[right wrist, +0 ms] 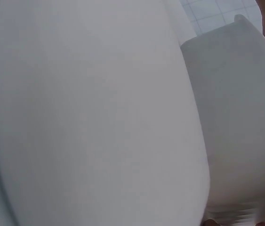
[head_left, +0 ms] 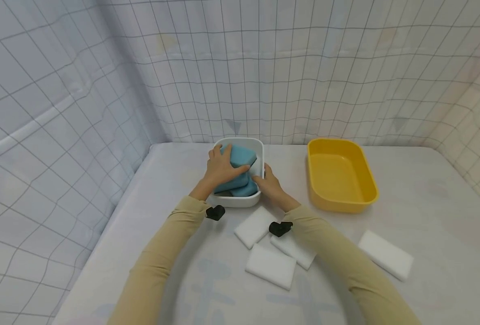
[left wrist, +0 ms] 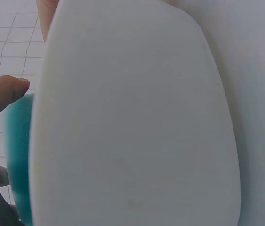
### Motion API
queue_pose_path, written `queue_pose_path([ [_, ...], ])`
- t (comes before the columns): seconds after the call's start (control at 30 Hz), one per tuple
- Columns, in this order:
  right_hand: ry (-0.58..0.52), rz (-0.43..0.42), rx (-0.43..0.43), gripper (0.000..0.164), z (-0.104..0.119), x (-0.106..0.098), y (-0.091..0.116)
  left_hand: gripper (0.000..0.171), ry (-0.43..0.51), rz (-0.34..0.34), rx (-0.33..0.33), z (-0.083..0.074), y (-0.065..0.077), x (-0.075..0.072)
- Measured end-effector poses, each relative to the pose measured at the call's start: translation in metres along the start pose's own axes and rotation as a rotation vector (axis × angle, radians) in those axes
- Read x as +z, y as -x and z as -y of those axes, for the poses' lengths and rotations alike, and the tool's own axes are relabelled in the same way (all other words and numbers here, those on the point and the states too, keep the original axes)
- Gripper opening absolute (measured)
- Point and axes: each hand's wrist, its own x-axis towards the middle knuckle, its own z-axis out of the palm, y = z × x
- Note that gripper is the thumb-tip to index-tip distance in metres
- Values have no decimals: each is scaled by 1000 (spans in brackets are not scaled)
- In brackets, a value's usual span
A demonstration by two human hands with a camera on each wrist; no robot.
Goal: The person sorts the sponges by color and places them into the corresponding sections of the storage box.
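Against the back of the table stands a white basin (head_left: 235, 201) with several blue sponges (head_left: 233, 183) piled inside. My left hand (head_left: 220, 168) lies over the pile, its thumb and fingers spread around the upper blue sponge (head_left: 243, 155) and gripping it. At the basin's right side, my right hand (head_left: 270, 184) holds the rim, thumb on the inner side. Basin wall fills most of the left wrist view, where a thumb (left wrist: 10, 89) shows beside a teal sponge edge (left wrist: 20, 155). Pale surfaces fill the right wrist view, with only bits of a hand at its edges.
Right of the white basin sits a yellow basin (head_left: 339, 180). White rectangular pads (head_left: 271, 266) lie in front of the hands, partly under the right forearm. Another white pad (head_left: 386, 255) lies farther right. Grid-patterned curtains (head_left: 240, 72) enclose the table's back and sides.
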Motion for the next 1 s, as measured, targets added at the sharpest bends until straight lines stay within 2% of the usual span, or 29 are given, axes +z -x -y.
queue_pose_path([
  [0.13, 22, 36, -8, 68, 1, -6, 0, 94, 27, -26, 22, 0, 4, 2],
  [0.2, 56, 60, -8, 68, 2, -11, 1, 94, 60, -60, 36, 0, 7, 3],
  [0.4, 175, 88, 31, 72, 13, -30, 4, 93, 243, -200, 83, 0, 25, 6],
  [0.5, 200, 95, 30, 72, 19, -41, 6, 92, 277, -237, 108, -1, 36, 4],
  [0.7, 158, 43, -1, 65, 27, -69, 18, 91, 290, -219, 164, -2, 51, -2],
  [0.8, 114, 23, -46, 63, 29, -83, 26, 90, 294, -212, 198, -4, 58, -6],
  [1.0, 41, 22, -112, 62, 22, -111, 45, 90, 281, -196, 277, -9, 75, -6],
])
